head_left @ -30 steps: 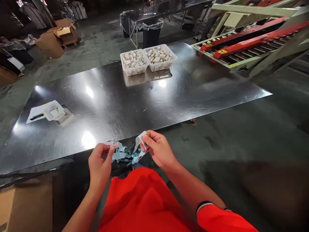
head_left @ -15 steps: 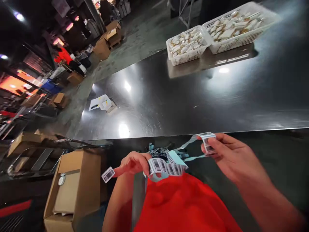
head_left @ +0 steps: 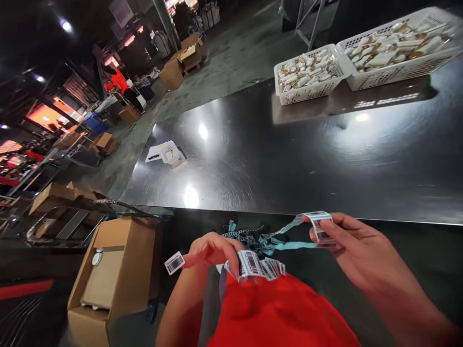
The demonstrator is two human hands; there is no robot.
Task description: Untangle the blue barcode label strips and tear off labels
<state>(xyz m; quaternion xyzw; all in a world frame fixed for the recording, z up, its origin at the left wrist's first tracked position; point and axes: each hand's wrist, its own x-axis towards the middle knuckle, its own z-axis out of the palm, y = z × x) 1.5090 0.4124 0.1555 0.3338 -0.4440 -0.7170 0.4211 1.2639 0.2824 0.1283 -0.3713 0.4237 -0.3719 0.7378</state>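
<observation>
Left hand (head_left: pixel 210 246) pinches a white barcode-label strip (head_left: pixel 250 263); one loose white label (head_left: pixel 174 263) now sits separate at its extended fingertip. Right hand (head_left: pixel 361 250) pinches folded labels (head_left: pixel 319 222) trailing pale-blue backing (head_left: pixel 294 246). Beyond: shiny metal table (head_left: pixel 267 164), white perforated baskets (head_left: pixel 309 94).

There are two hands (head_left: pixel 213 253), two white baskets (head_left: pixel 307 94), one tabletop (head_left: pixel 275 159) and one fingertip label (head_left: pixel 174 263).

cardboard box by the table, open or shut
Open: the near cardboard box has its top uncovered, showing a pale brown surface inside.
</observation>
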